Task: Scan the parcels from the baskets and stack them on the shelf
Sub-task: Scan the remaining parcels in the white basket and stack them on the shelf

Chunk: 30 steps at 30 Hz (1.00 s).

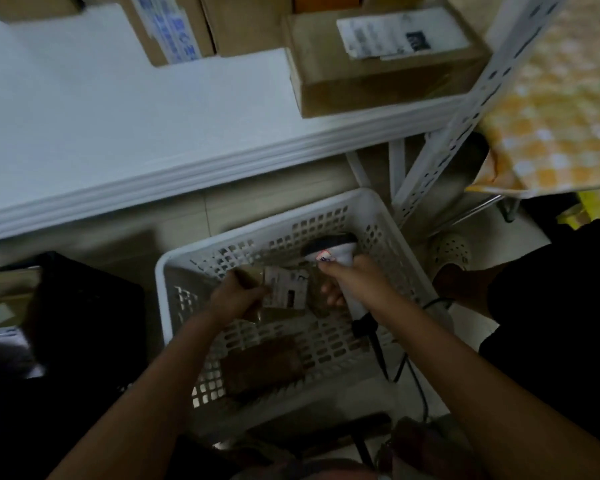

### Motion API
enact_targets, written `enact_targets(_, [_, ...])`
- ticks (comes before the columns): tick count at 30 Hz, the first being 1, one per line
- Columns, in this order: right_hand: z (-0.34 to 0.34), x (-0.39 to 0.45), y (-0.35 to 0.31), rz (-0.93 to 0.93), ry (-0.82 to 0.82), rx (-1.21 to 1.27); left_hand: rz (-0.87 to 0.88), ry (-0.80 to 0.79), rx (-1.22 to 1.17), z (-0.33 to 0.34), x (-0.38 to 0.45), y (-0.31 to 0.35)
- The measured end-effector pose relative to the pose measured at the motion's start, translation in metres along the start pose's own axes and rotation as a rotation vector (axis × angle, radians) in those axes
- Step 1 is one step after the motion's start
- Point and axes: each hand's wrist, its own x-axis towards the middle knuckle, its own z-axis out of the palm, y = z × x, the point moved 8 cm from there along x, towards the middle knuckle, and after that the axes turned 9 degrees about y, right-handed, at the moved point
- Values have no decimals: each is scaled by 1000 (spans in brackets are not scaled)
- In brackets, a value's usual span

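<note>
Hands [238,296] grip parcel [284,289], scanner [329,252] inside basket [174,261].

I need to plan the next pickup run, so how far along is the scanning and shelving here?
Done: several boxes already stand on the white shelf. In hand: the left hand holds a small parcel over the white basket, while the right hand grips the scanner beside it. Left: one brown parcel lies in the basket.
</note>
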Motion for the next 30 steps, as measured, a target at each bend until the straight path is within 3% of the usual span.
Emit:
enact_targets(4, [-20,-26,-24,-216,107,-15,-13,-164,-278,-8,-57,33])
enact_targets(9, [-45,-71,-51,-461,257,68,-43,-247,-549,-23,-100,48])
enact_targets(12, [-68,-105,-65,-590,472,81,17,-241,-714,-34,-126,69])
enact_targets(15, [-80,-130,-75,-665,539,125,74,-200,-813,-48,-153,91])
enact_targets(23, [-85,-153,-121,-761,533,93,249,-218,-738,-72,-187,122])
enact_targets(30, [-85,-164,-163,-830,505,119,247,-297,-722,-75,-196,131])
